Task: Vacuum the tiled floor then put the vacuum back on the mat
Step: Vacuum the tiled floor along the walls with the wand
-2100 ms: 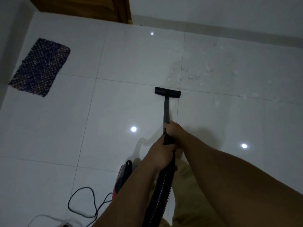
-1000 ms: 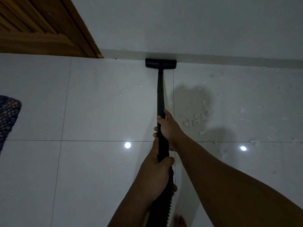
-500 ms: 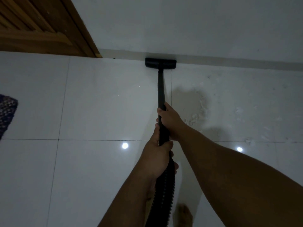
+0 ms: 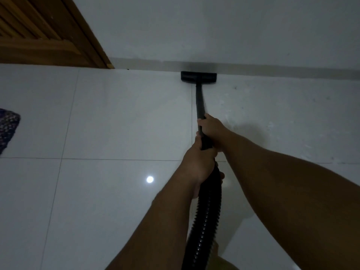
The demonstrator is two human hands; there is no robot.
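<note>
- Cleaning the tiled floor [image 4: 120,117] is the step in hand, I think; the floor is big, white and shiny, and it fills most of the view.
- At the far side a white wall [image 4: 214,30] meets the floor, and a wooden door [image 4: 42,36] stands in the top left corner.
- Black and ribbed, the vacuum hose [image 4: 204,221] runs up between the two arms to the wand [image 4: 199,102].
- Only a corner of the mat [image 4: 7,127] shows at the left edge, well apart from the vacuum parts in view.
- Wrapped tight, the left hand [image 4: 198,164] grips the spot where the hose joins the wand.
- Just ahead of it, the right hand [image 4: 211,129] is closed around the wand too.
- Flat on the floor, the nozzle [image 4: 198,77] sits right against the bottom of the wall.
- Faint pale dust specks [image 4: 270,125] lie on the tile to the right, so the next move likely calls for pulling the nozzle back and sliding it over there.
</note>
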